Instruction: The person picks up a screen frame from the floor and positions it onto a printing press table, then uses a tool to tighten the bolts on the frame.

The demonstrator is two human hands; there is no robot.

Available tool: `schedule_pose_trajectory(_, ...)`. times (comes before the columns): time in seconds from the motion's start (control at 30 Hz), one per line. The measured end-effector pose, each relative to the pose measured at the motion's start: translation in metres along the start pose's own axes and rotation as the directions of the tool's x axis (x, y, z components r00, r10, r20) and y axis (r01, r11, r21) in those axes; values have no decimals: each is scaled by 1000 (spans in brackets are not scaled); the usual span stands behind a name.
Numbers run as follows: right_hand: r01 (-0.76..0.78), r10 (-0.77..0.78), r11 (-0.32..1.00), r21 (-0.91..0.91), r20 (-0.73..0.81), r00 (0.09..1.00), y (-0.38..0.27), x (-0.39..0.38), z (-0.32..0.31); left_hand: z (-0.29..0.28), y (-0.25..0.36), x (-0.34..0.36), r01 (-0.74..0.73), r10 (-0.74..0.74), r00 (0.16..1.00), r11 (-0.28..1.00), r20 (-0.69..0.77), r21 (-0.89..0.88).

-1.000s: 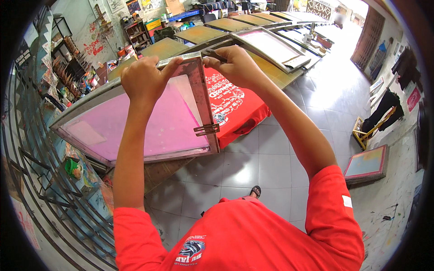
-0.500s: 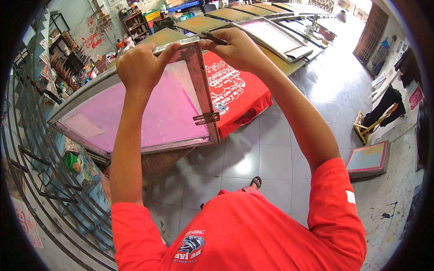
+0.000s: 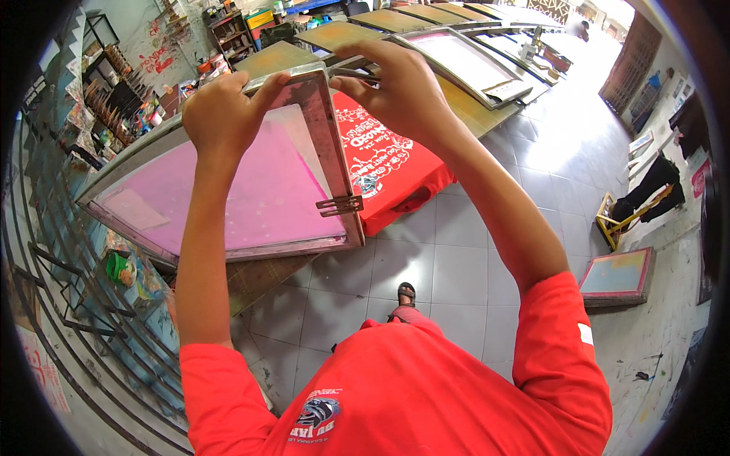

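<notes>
A screen-printing frame [image 3: 348, 167] with pink mesh [image 3: 251, 186] stands raised and tilted in front of me. My left hand [image 3: 220, 118] is closed over its top edge, thumb along the near side. Just right of the frame's upper corner, my right hand [image 3: 403, 87] is closed with finger and thumb around a dark, thin bar, mostly hidden by the fingers. A slotted metal plate [image 3: 340, 206] sits on the frame's right side. Behind the frame, a red T-shirt [image 3: 414, 178] with white lettering and a picture lies flat, its edge hanging down.
Another screen frame [image 3: 464, 64] lies on the long row of printing boards [image 3: 395, 20] beyond. Curved metal railings [image 3: 57, 304] run at left. Against the right wall are a framed screen [image 3: 617, 275] and a yellow stand [image 3: 608, 228] with dark cloth. Grey tiles [image 3: 460, 266] cover the floor.
The raised frame and both hands have shifted slightly left in the view. My right hand has turned a little, its fingers still around the bar. My sandalled foot shows more fully.
</notes>
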State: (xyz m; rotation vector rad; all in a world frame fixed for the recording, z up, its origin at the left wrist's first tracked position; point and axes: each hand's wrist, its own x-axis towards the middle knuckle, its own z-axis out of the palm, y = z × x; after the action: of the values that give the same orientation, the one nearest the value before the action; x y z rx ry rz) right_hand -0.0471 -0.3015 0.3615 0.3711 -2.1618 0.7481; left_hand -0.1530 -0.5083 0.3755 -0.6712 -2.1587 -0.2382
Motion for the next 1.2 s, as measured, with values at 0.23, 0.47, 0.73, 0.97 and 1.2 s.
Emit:
schedule_pose_trajectory(0.23, 131, -106, 975, -178, 142, 984, 15, 11, -2, 7, -1, 4, -15, 15, 1000, 1000, -11, -23)
schedule_pose_trajectory(0.47, 167, -158, 978, -128, 76, 985, 37, 17, 6, 16, -3, 8, -26, 26, 1000, 998, 11, -51)
schedule_pose_trajectory(0.73, 262, -263, 964, 49, 17, 965, 42, 21, 4, 24, -4, 14, -21, 23, 1000, 997, 21, -80)
schedule_pose_trajectory(0.97, 202, -197, 979, -35, 111, 974, 53, 27, 9, 28, -6, 16, -20, 22, 999, 997, 31, -69)
schedule_pose_trajectory(1.2, 108, -118, 989, 96, 96, 988, 45, 28, 9, 32, -7, 19, -26, 29, 999, 997, 42, -76)
